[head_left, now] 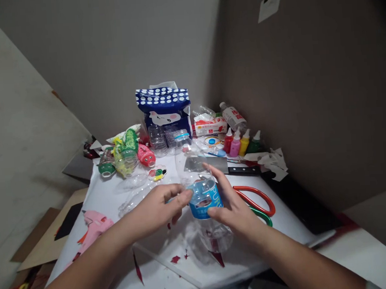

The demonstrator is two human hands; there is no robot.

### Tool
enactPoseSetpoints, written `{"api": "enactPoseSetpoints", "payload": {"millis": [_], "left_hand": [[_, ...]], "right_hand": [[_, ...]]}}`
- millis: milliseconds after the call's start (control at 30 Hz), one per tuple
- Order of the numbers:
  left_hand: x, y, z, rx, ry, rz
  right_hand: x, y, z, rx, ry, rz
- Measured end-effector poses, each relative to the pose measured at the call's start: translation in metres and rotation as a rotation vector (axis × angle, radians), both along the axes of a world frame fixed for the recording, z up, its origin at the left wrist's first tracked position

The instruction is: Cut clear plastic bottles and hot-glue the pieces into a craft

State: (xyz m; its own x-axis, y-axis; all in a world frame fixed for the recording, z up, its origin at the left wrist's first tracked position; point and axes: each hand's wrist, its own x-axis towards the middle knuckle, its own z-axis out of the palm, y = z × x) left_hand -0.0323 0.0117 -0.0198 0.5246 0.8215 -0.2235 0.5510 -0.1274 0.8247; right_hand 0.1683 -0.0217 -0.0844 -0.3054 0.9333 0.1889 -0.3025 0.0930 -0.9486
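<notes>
A clear plastic bottle [215,234] with a blue label [202,210] is in my right hand [235,201], whose fingers and thumb wrap around its right side. The bottle leans away from me, and a neck with a blue ring [181,135] beyond it seems to be its own top. My left hand [162,204] has its thumb and fingers closed at the label's left edge, with the thumb touching it. Scissors [266,196] with orange and green handles lie behind my right hand, their blades hidden. Past the bottle lies a cleaver [210,164].
Several paint bottles [242,144] stand at the back right, near a lying bottle [233,116]. A blue bag [164,107] stands at the back. Painted bottles [130,142] sit back left. A pink glue gun [96,224], glue stick [168,266] and red scraps [175,259] lie nearer.
</notes>
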Motion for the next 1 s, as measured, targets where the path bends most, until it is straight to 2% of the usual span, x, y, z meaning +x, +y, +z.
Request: {"api": "enactPoseSetpoints", "payload": {"millis": [133, 233, 300, 367, 467, 600, 700, 800, 867, 933, 1000], "left_hand": [[-0.001, -0.007, 0.002, -0.044, 0.037, -0.033], [-0.004, -0.011, 0.008, -0.151, -0.006, -0.078], [-0.006, -0.012, 0.011, -0.193, -0.027, -0.096], [-0.007, -0.011, 0.014, -0.185, -0.038, -0.079], [-0.007, -0.009, 0.014, -0.142, -0.106, -0.011], [-0.006, -0.005, 0.009, -0.252, -0.252, 0.096], [-0.006, -0.004, 0.005, -0.324, -0.3, 0.09], [-0.005, -0.007, 0.005, -0.242, -0.197, 0.048], [-0.004, -0.008, 0.006, -0.163, -0.071, -0.002], [-0.002, -0.009, 0.007, -0.095, 0.019, -0.047], [-0.001, -0.011, 0.009, -0.038, 0.052, -0.032]], "right_hand": [[0.002, -0.002, 0.002, -0.123, -0.054, 0.11], [0.0, -0.001, 0.0, -0.124, -0.038, 0.065], [-0.001, 0.0, 0.0, -0.138, 0.069, 0.023], [0.0, 0.0, 0.003, -0.188, 0.233, 0.033], [0.005, 0.0, 0.009, -0.281, 0.406, 0.13], [0.008, 0.0, 0.013, -0.314, 0.457, 0.268], [0.004, -0.001, 0.008, -0.295, 0.395, 0.199], [0.0, 0.0, 0.001, -0.218, 0.218, 0.106], [-0.001, 0.002, -0.002, -0.149, 0.141, 0.104], [0.0, 0.004, -0.002, -0.118, 0.12, 0.117], [0.001, 0.005, -0.003, -0.127, 0.136, 0.129]]}}
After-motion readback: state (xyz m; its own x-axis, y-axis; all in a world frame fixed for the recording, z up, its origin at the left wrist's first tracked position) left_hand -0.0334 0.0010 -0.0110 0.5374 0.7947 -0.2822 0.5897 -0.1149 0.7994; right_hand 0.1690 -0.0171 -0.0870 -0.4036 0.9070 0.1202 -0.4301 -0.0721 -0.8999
